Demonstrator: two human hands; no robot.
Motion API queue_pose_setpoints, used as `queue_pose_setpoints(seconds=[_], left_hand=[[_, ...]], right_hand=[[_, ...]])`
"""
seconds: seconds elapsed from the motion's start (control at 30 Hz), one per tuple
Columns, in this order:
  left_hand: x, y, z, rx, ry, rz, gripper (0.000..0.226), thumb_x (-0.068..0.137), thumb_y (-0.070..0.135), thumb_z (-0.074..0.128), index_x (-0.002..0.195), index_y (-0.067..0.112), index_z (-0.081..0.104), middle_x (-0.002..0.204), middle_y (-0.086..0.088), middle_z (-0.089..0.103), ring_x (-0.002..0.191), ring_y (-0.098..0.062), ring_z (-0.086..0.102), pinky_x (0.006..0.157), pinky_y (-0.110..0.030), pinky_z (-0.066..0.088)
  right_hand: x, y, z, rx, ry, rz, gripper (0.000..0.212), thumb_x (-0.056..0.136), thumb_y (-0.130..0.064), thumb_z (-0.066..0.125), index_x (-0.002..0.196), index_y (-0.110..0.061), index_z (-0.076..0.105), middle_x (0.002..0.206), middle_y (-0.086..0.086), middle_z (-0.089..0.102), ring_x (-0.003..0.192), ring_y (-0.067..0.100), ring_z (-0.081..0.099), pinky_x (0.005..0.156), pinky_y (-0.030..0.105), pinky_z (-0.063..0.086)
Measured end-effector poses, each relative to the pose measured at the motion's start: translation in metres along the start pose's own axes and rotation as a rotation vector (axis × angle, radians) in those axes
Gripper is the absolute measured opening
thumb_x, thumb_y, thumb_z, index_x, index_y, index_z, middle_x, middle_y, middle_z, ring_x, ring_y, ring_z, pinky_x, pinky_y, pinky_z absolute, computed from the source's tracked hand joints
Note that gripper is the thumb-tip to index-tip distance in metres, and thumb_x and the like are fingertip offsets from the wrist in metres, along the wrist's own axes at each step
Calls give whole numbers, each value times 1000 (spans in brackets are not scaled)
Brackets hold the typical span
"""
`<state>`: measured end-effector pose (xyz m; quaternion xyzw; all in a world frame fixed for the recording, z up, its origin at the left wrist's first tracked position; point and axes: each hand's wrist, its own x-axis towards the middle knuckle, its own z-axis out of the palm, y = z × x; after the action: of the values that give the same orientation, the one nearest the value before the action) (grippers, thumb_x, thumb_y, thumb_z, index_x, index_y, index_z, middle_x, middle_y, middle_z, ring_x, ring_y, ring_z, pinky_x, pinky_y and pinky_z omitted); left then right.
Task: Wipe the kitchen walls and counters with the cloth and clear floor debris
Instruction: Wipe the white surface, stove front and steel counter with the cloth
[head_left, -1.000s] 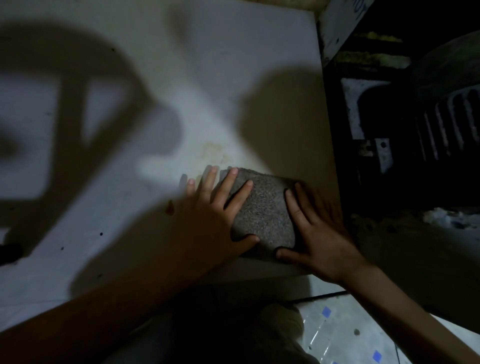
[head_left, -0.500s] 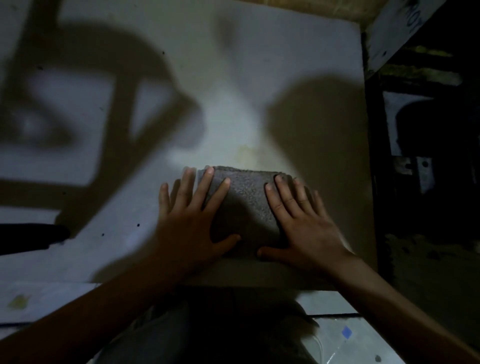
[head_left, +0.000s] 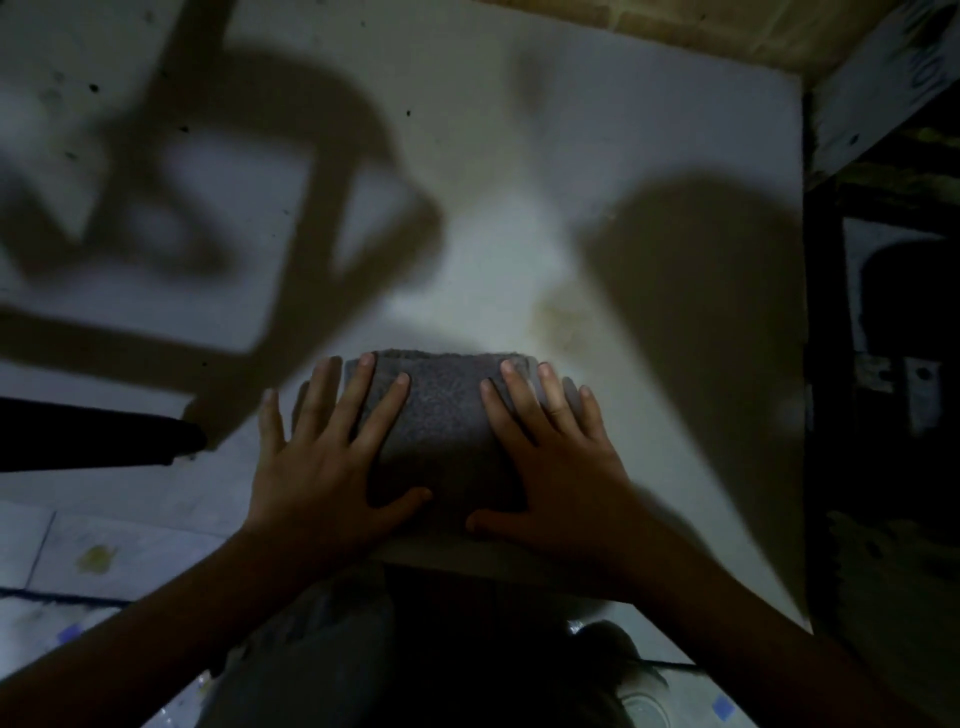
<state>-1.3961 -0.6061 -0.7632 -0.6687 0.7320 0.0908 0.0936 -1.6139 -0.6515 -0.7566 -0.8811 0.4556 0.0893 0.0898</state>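
Observation:
A folded grey cloth (head_left: 444, 415) lies flat against the white wall panel (head_left: 493, 182), near its lower edge. My left hand (head_left: 327, 457) presses on the cloth's left part with spread, straight fingers. On the right part my right hand (head_left: 550, 462) presses the same way. Both thumbs point toward each other below the cloth. A yellowish stain (head_left: 561, 322) marks the panel just above and to the right of the cloth.
A dark object (head_left: 93, 436) juts in from the left edge. To the right of the panel is a dark recess with shelving (head_left: 883, 338). Tiled floor (head_left: 78, 545) shows at lower left, with a yellow spot (head_left: 96, 558) on it. Small dark specks dot the panel.
Both hands and the cloth have slid leftward along the panel. The cloth now lies squarer, and my right hand's fingers reach further over its top.

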Motion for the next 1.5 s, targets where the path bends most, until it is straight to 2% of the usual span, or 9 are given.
queue_pose_setpoints(seconds=[0.3, 0.47, 0.6, 0.77, 0.87, 0.97, 1.1, 1.33, 1.5], left_hand=[[10, -30, -7, 26, -49, -15, 93, 74, 83, 7, 147, 27, 24, 152, -9, 31, 121, -45, 48, 71, -61, 47], [4, -31, -17, -70, -22, -84, 83, 81, 74, 15, 149, 26, 19, 152, -6, 32, 121, -40, 50, 75, -54, 48], [-6, -32, -26, -142, 28, -122, 77, 80, 63, 30, 145, 22, 29, 132, -11, 54, 110, -35, 58, 80, -47, 45], [-4, -30, -29, -280, 45, -168, 68, 74, 61, 38, 132, 25, 45, 99, -11, 61, 87, -34, 59, 74, -40, 44], [-2, -21, -29, -460, 39, -188, 69, 70, 62, 48, 132, 30, 46, 108, -9, 56, 98, -29, 53, 76, -33, 39], [1, -12, -28, -614, 10, -180, 64, 70, 48, 64, 129, 31, 47, 113, -7, 57, 103, -27, 54, 77, -30, 38], [6, -9, -31, -721, -23, -116, 51, 70, 43, 62, 119, 37, 50, 114, 4, 64, 99, -19, 61, 73, -28, 44], [15, -20, -28, -1138, -34, -112, 58, 71, -1, 76, 101, 47, 65, 114, 16, 64, 103, 9, 58, 79, -5, 43], [31, -12, -33, -1209, 38, -80, 63, 65, 12, 79, 102, 59, 61, 104, 32, 65, 100, 16, 56, 83, -3, 43]], right_hand=[[24, -19, -6, 4, 61, 4, 107, 58, -83, 48, 141, -15, 41, 148, 10, 39, 133, 36, 40, 102, 54, 16], [18, -22, -16, 94, 294, 71, 60, 70, -46, 63, 120, -12, 62, 123, 12, 63, 110, 31, 61, 101, 60, 24], [11, -23, -20, 239, 198, 242, 52, 67, -41, 62, 113, -16, 65, 103, 9, 69, 93, 32, 65, 79, 42, 50], [16, -28, -24, 593, 75, 304, 65, 81, -43, 65, 139, -25, 41, 133, 4, 50, 120, 26, 46, 92, 31, 38], [25, -36, -16, 671, 164, 261, 45, 71, -36, 65, 112, -17, 58, 109, 3, 58, 101, 24, 49, 75, 25, 29], [29, -43, -21, 800, 194, 307, 25, 69, -15, 70, 91, -13, 57, 77, -15, 40, 74, 1, 39, 60, 15, 26], [27, -45, -20, 1019, 226, 385, 21, 66, 2, 66, 82, -10, 60, 74, -15, 42, 73, -6, 43, 61, 6, 33], [17, -22, -24, 1132, -10, 543, 33, 65, -4, 76, 74, -32, 61, 95, -3, 65, 90, 14, 61, 75, 23, 50], [17, -3, -28, 1230, 30, 522, 26, 70, -7, 76, 89, -25, 73, 96, -2, 72, 92, 12, 67, 87, 38, 54]])
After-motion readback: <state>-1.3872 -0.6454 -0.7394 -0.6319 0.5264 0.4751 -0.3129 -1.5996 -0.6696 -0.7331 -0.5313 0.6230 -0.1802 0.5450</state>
